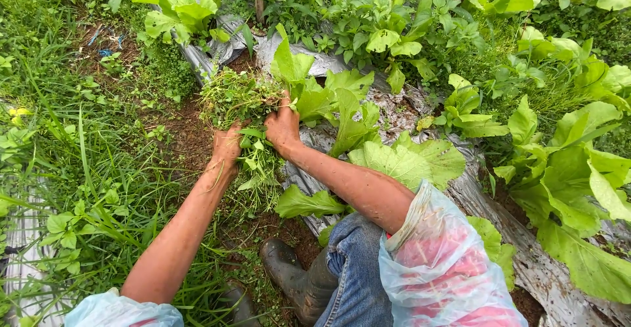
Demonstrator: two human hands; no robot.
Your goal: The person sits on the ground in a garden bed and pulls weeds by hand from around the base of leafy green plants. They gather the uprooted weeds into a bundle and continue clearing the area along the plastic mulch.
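- A tangled bunch of thin green weeds (240,103) sits at the centre of the scene, at the left edge of the silver plastic mulch sheet (526,261).
- The left hand (227,146) has its grip clamped on the bunch's near side.
- The right hand (282,126), grip closed, grasps the stems just beside a broad-leaved green lettuce plant (342,110).
- A muddy dark rubber boot (289,278) stands near, on brown soil.

A loose bundle of pulled weeds (238,97) is lying at the edge of the silver plastic mulch, thin green stems and small leaves tangled together, with stringy strands trailing down toward the soil. It is sitting between both hands, pressing against broad, pale green leafy plants (342,113) growing just beside it
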